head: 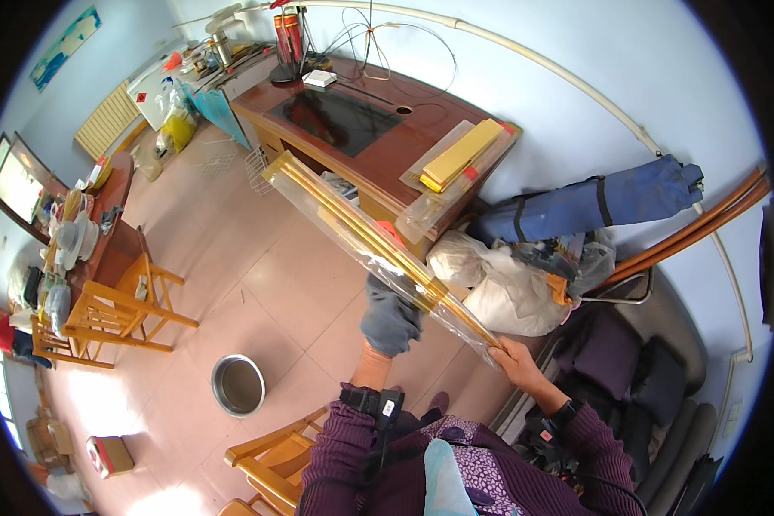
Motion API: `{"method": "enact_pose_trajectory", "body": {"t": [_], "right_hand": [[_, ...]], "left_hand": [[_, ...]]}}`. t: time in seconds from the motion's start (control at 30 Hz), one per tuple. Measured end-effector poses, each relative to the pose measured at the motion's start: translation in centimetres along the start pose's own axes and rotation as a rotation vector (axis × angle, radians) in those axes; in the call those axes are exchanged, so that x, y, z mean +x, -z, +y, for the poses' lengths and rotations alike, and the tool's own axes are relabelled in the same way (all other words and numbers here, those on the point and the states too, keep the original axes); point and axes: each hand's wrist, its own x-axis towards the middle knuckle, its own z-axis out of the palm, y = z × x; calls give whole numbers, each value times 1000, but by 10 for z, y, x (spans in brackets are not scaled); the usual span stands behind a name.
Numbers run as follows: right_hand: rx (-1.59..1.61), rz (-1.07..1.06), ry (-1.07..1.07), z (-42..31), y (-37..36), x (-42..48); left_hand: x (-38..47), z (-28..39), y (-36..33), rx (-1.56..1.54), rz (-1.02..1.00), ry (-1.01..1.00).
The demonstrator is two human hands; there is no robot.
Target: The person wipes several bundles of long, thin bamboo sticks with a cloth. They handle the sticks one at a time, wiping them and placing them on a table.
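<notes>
A long clear plastic sleeve (335, 209) slants through the air before me, with several thin gold-coloured sticks (387, 250) inside. My right hand (515, 362) pinches its near lower end between thumb and fingers. Around the middle of the sleeve's underside is my left hand (369, 369), mostly hidden by a dark grey cloth (390, 317). That cloth wraps over the hand and touches the sleeve; the fingers themselves are out of sight.
Yellow flat packs (462, 155) lie on the brown desk (361, 155), near a dark inset panel (335, 119). A metal pot (238, 386) stands on the tiled floor. Wooden chairs (119, 303) are at left. White sacks (516, 290) and a blue rolled bundle (567, 203) sit at right.
</notes>
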Motion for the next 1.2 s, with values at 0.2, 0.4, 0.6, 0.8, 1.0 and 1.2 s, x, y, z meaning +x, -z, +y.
{"method": "enact_pose_trajectory", "body": {"t": [0.2,0.4,0.6,0.8,1.0,1.2], "right_hand": [[-109,49,6,3,-12,-16],[-204,38,53,12,-19,-23],[-152,-18,-6,9,-20,-26],[-126,-24,-63,-2,-26,-15],[-87,16,-45,3,-36,-8],[-12,-22,-47,8,-42,-10]], "left_hand": [[47,8,39,-714,189,86],[52,35,22,589,280,-184],[39,11,6,-611,434,231],[-7,-50,-38,212,300,54],[-45,-55,-61,-191,134,257],[-54,-3,-71,-664,85,666]]}}
